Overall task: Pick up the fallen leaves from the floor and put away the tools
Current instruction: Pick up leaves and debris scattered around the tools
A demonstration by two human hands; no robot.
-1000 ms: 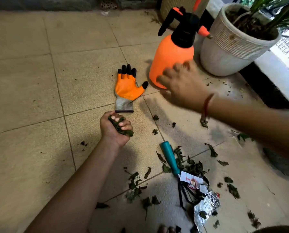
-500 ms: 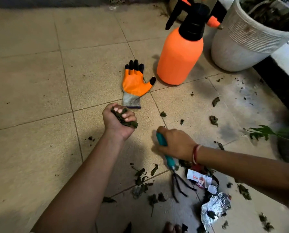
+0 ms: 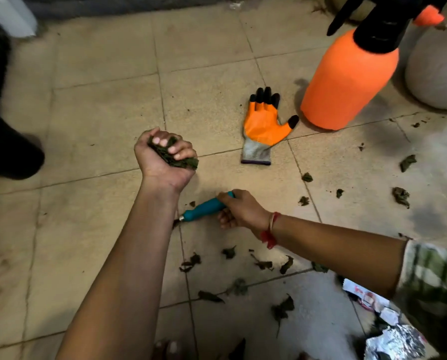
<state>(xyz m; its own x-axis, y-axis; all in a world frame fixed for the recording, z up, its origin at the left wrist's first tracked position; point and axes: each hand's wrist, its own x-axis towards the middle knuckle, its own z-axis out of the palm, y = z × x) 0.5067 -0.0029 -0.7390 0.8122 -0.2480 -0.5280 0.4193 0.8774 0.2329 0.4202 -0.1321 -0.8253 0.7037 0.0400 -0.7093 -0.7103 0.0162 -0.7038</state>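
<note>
My left hand is held palm up over the tiled floor, gripping a bunch of dark green leaves. Below and to its right, my right hand grips the teal handle of a small hand rake; the handle points left and its metal prongs are hidden behind my left forearm. Loose fallen leaves lie scattered over the tiles below and to the right. An orange glove with black fingertips lies flat beyond my hands. An orange pump sprayer with a black top stands at the upper right.
A pale plant pot stands behind the sprayer at the right edge. Crumpled foil and a torn paper packet lie at the lower right. A dark object sits at the left edge.
My right hand came down from the sprayer, took hold of the rake's teal handle and has swung it leftwards off the leaf pile. My left hand kept its leaves.
</note>
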